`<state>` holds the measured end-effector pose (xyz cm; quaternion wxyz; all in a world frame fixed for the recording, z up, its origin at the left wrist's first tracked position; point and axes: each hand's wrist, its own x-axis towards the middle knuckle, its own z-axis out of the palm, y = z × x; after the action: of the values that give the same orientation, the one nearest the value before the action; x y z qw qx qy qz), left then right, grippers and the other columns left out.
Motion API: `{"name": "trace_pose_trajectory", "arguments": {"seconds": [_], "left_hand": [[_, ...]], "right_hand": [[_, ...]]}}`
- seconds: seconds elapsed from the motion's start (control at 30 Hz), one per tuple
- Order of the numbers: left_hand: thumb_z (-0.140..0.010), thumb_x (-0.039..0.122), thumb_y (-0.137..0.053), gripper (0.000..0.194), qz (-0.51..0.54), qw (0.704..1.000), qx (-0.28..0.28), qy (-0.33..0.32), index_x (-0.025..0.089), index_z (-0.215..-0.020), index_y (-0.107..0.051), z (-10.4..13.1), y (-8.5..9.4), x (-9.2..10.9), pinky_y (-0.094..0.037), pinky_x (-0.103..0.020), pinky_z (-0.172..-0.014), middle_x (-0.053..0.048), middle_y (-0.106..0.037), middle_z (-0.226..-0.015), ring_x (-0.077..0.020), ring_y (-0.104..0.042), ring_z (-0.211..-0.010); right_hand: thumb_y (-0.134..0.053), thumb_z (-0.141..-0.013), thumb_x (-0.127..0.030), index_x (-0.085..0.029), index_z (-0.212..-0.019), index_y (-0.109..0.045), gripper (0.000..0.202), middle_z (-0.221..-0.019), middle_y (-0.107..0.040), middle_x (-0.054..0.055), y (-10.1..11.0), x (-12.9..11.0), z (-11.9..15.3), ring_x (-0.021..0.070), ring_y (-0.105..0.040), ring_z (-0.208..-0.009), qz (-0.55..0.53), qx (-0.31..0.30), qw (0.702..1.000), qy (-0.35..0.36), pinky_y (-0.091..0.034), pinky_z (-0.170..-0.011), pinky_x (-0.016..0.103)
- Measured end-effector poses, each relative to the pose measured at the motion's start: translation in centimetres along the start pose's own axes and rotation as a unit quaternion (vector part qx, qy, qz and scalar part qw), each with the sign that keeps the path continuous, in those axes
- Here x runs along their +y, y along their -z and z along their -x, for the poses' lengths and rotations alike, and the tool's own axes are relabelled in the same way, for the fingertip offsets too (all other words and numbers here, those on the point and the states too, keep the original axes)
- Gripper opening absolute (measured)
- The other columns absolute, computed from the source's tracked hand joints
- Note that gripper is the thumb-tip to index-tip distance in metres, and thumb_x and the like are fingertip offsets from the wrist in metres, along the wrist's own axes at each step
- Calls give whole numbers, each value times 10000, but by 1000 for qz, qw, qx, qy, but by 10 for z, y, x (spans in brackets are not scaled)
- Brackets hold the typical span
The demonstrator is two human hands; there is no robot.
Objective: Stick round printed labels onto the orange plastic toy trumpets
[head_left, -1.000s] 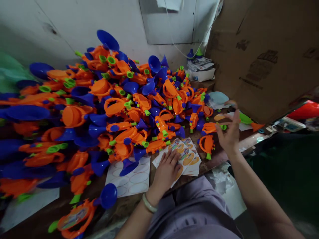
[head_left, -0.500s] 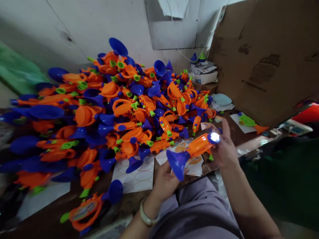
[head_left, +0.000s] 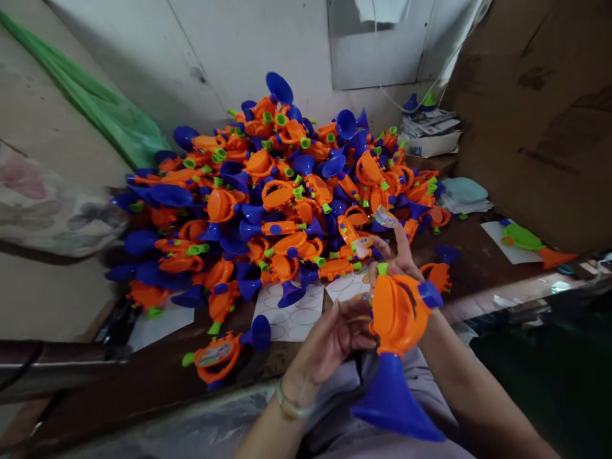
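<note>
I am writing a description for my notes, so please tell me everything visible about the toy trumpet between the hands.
The toy trumpet looks like smooth, glossy plastic. Its orange body has a raised, rounded face, without a visible sticker, and a curved side loop. A green mouthpiece is on top, a blue part on one side, and a wide blue bell points down over the lap. The left hand's fingers are at its edge; the right hand is partly behind it, hiding the exact grip.
</note>
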<state>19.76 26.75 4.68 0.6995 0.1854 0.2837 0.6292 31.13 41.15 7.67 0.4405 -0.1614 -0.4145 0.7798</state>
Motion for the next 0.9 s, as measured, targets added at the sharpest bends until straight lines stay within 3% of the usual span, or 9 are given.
{"name": "trace_pose_trajectory", "arguments": {"seconds": [0.1, 0.17, 0.23, 0.33, 0.5, 0.6, 0.7, 0.8, 0.9], "left_hand": [[-866, 759, -732, 741, 53, 992, -81, 84, 140, -1274, -753, -2, -1, -4, -630, -416, -925, -179, -813, -1200, -374, -770, -1168], [-816, 815, -732, 813, 99, 986, -101, 82, 149, -1280, -755, -3, -3, -10, -636, -433, -907, -178, -813, -1217, -390, -774, -1154], [-856, 744, -754, 678, 131, 986, -78, 59, 171, -1217, -791, -3, -3, -19, -644, -367, -847, -145, -829, -1194, -325, -807, -1061], [-865, 466, -880, 368, 107, 993, -17, -39, 266, -1168, -824, 1, -3, -30, -626, -299, -913, -59, -842, -1197, -235, -810, -1059], [-737, 618, -929, 767, -6, 959, 100, -265, 403, -1426, -671, 3, -9, -20, -532, -457, -1169, -46, -754, -1424, -311, -676, -1367], [-843, 622, -834, 804, -34, 951, 141, -275, 390, -1556, -546, 2, -11, 0, -598, -473, -1087, -91, -731, -1457, -328, -705, -1332], [-864, 532, -803, 787, -46, 942, 186, -277, 342, -1577, -529, 3, -11, 14, -652, -445, -997, -124, -719, -1469, -333, -753, -1252], [-820, 495, -841, 822, -74, 937, 176, -293, 378, -1571, -528, 7, -12, 17, -653, -449, -1008, -103, -681, -1526, -343, -733, -1288], [-820, 524, -860, 852, -97, 936, 135, -310, 400, -1582, -501, 10, -15, 13, -627, -495, -1064, -100, -623, -1590, -367, -672, -1376]], "right_hand": [[-935, -751, -420, -548, -1583, -415, 989, -1426, -673, 22, 1, 1, -8, 147, -668, -607, 2, -99, 995, -8, -580, -552, 353], [-927, -764, -442, -564, -1577, -415, 969, -1481, -642, 15, -2, 1, -11, 140, -651, -620, 10, -95, 995, 3, -580, -548, 345], [-936, -753, -455, -571, -1594, -382, 1014, -1521, -614, 16, -7, -1, -12, 140, -646, -667, 21, -50, 998, 34, -596, -575, 337], [-948, -748, -423, -591, -1650, -225, 1168, -1606, -541, 28, -15, -1, -10, 185, -697, -825, 40, 4, 996, 85, -633, -654, 353], [-896, -827, -441, -620, -1657, -55, 1195, -1677, -434, 30, -23, 15, 0, 219, -740, -991, 78, -23, 993, 88, -657, -764, 400], [-869, -869, -400, -603, -1651, -91, 1122, -1571, -535, 13, -23, 14, 3, 210, -736, -1063, 147, -16, 983, 111, -643, -847, 390], [-899, -824, -277, -516, -1644, -222, 1090, -1354, -652, -6, -27, 0, 4, 190, -686, -1178, 194, 67, 958, 198, -604, -970, 364], [-870, -818, -232, -474, -1611, -323, 992, -1067, -676, -39, -38, -14, 12, 172, -687, -1007, 184, 135, 946, 231, -611, -948, 365], [-848, -821, -215, -478, -1572, -386, 921, -929, -645, -57, -53, -16, 27, 153, -641, -784, 156, 114, 968, 161, -627, -759, 315]]}}
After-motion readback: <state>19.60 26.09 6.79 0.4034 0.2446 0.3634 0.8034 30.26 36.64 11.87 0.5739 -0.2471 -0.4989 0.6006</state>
